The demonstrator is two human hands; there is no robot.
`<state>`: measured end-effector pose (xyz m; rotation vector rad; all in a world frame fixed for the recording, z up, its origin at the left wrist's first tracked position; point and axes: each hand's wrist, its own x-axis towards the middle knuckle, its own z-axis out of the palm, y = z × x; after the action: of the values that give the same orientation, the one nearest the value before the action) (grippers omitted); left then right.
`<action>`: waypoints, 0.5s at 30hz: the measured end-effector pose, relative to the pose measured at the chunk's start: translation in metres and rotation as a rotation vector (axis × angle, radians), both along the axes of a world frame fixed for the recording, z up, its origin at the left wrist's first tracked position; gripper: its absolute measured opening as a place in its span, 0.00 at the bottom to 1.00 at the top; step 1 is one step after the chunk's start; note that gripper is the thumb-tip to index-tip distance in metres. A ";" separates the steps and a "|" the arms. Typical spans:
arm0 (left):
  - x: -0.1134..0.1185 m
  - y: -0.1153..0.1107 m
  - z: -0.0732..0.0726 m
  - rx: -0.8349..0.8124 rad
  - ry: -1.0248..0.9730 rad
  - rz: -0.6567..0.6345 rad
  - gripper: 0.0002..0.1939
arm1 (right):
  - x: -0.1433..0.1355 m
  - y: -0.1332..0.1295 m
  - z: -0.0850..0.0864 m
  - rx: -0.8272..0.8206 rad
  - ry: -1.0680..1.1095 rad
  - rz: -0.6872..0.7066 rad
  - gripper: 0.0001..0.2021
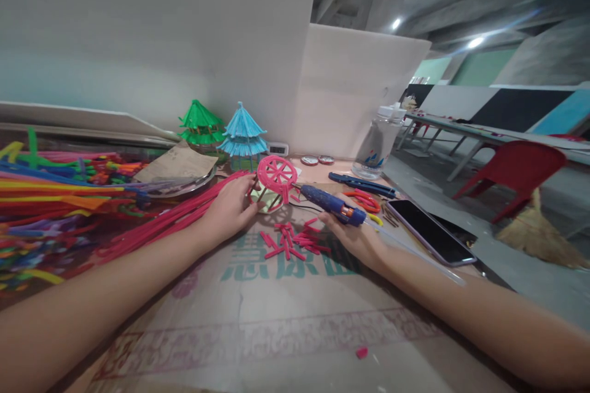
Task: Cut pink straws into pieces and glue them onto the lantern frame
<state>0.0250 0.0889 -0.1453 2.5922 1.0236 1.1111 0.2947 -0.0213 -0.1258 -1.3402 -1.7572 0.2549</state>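
My left hand (236, 204) is closed on the thin sticks below a pink round craft piece (277, 173), which looks like a spoked wheel. My right hand (353, 236) grips a blue hot glue gun (332, 204), its nozzle at the lower right of the pink piece; I cannot tell whether they touch. A clear glue stick (417, 252) trails from the gun's back end over my right forearm. Below the gun lies a pile of short cut pink pieces (290, 241). Long pink pipe cleaners (184, 212) run under and beside my left wrist.
A green pagoda model (201, 121) and a blue one (243, 129) stand behind. Bundles of coloured pipe cleaners (59, 196) fill the left. To the right are a box cutter (362, 184), orange-handled tool (363, 200), phone (431, 231) and water bottle (375, 142). A red chair (516, 172) stands beyond.
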 end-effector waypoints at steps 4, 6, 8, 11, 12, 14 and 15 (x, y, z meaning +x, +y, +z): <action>0.000 0.000 0.001 0.009 0.001 -0.001 0.17 | 0.000 0.000 0.000 0.020 -0.006 0.004 0.18; 0.000 -0.001 0.001 0.011 -0.001 -0.001 0.17 | 0.000 -0.001 0.002 0.031 -0.013 0.000 0.18; 0.000 -0.001 0.002 0.009 -0.002 0.000 0.16 | -0.001 -0.001 0.003 0.030 -0.022 0.003 0.18; 0.001 -0.001 0.002 0.001 -0.012 -0.001 0.16 | -0.001 -0.001 0.004 0.017 -0.034 -0.001 0.19; 0.001 -0.001 0.002 -0.005 -0.018 -0.002 0.17 | -0.001 -0.001 0.004 0.011 -0.033 -0.005 0.19; 0.001 -0.001 0.001 -0.024 -0.029 -0.002 0.16 | 0.000 -0.001 0.003 0.000 -0.025 -0.015 0.19; 0.001 0.000 0.001 -0.041 -0.034 0.001 0.16 | 0.000 0.000 0.002 -0.003 -0.022 -0.020 0.19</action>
<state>0.0260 0.0889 -0.1446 2.5328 1.0297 1.1183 0.2945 -0.0213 -0.1239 -1.3663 -1.7620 0.2321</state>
